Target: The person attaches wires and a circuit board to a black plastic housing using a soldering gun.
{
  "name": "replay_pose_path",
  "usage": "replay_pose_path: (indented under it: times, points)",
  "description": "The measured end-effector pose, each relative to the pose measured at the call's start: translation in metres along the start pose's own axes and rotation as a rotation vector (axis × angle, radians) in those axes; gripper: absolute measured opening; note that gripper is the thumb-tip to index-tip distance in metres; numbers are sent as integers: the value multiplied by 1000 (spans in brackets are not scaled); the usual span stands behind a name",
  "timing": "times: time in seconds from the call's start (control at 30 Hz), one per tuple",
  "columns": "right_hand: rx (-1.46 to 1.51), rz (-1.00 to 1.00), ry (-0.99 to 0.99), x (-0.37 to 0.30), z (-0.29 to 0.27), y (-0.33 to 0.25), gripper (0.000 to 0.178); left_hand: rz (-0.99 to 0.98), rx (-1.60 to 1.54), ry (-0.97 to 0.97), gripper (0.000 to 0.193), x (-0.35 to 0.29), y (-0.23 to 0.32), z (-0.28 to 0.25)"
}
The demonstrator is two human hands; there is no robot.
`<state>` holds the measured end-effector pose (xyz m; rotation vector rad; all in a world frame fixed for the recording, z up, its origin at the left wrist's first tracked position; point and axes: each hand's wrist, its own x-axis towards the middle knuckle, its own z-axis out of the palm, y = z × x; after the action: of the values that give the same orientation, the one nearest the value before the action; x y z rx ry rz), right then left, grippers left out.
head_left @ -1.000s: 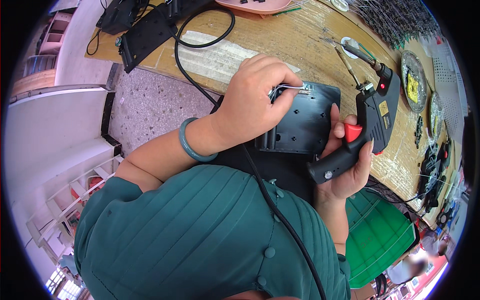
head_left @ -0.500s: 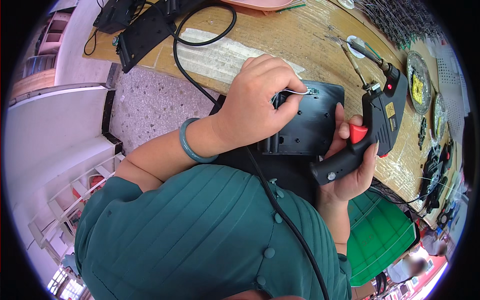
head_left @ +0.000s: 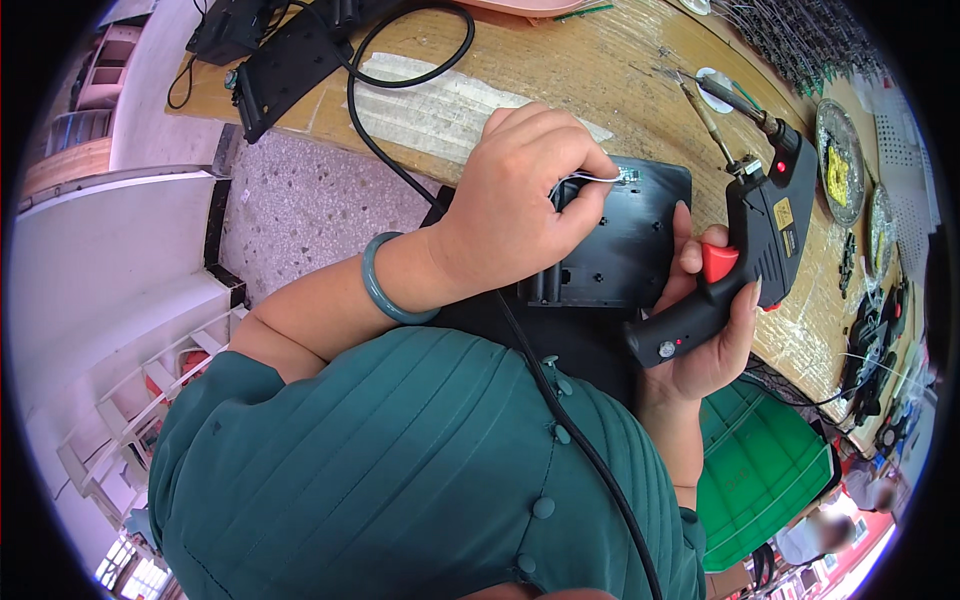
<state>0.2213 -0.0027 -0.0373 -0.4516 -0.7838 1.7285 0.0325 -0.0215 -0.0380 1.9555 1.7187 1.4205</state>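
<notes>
My left hand (head_left: 525, 205) is closed in a pinch on thin white wires (head_left: 592, 178). Their ends reach a small green circuit board (head_left: 628, 176) at the top of a black plastic housing (head_left: 630, 240). My right hand (head_left: 715, 360) is wrapped around the handle of a black soldering gun (head_left: 775, 215), its fingers beside the red trigger (head_left: 718, 262). The gun's metal tip and a thin feed tube point up and away from the housing. The housing lies close to my body, its right edge against my right fingers.
A black cable (head_left: 375, 150) loops over the wooden bench (head_left: 560, 60) and a pale sheet (head_left: 430, 110). More black parts (head_left: 290, 80) lie far left. Metal dishes (head_left: 840, 165), one with a yellow sponge, stand at right. A green crate (head_left: 765, 480) is below the bench edge.
The soldering gun has shifted very slightly to the right, and a small red light now shows on its handle. My left hand keeps its pinch on the wires, almost still.
</notes>
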Motion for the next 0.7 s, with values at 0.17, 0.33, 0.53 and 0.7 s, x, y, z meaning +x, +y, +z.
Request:
replay_pose_path:
  times: [0.17, 0.33, 0.53, 0.7]
  points:
    - [-11, 4, 3, 0, -3, -1, 47, 3, -6, -18, 12, 3, 1, -1]
    - [-5, 9, -5, 0, -2, 0, 48, -16, 30, -65, 9, 5, 3, -8]
    - [16, 17, 15, 0, 0, -1, 48, -62, 44, -123, 7, 12, 3, -12]
    - [19, 18, 13, 0, -2, -1, 47, -94, -15, -107, 7, 10, 2, -12]
